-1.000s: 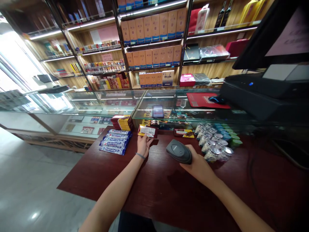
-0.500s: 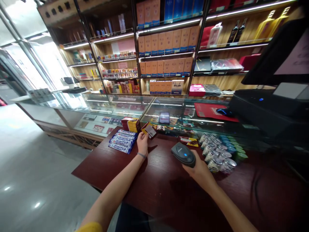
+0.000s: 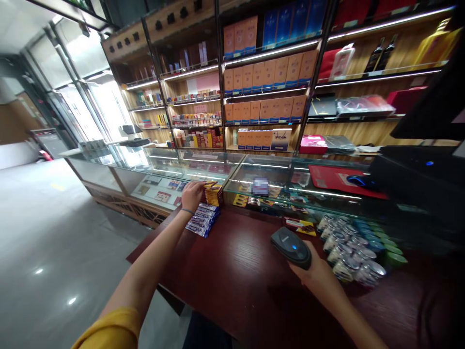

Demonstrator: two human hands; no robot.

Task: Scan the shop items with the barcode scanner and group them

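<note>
My left hand (image 3: 192,195) is over the stack at the table's far edge, its fingers closed on a flat red-and-yellow snack packet (image 3: 209,184). That packet lies at the top of a stack of similar packets (image 3: 213,196); the hand hides the stack's left part. Just in front lie several blue-and-white wrapped bars (image 3: 203,219) in a row. My right hand (image 3: 316,264) grips a black barcode scanner (image 3: 291,247) with a blue light, held above the table and pointing left. Beyond the scanner, another red-and-yellow packet (image 3: 300,225) lies flat.
Several small jars with silvery lids (image 3: 348,249) and green-topped ones (image 3: 394,249) stand on the right of the dark red table (image 3: 232,281). A glass counter (image 3: 203,167) runs behind it. A black checkout machine (image 3: 410,179) and a red mat (image 3: 327,177) are at the right.
My left hand has moved left, bringing the packet from beside the stack onto its top. My right hand still holds the scanner in much the same place. The view has turned left.
</note>
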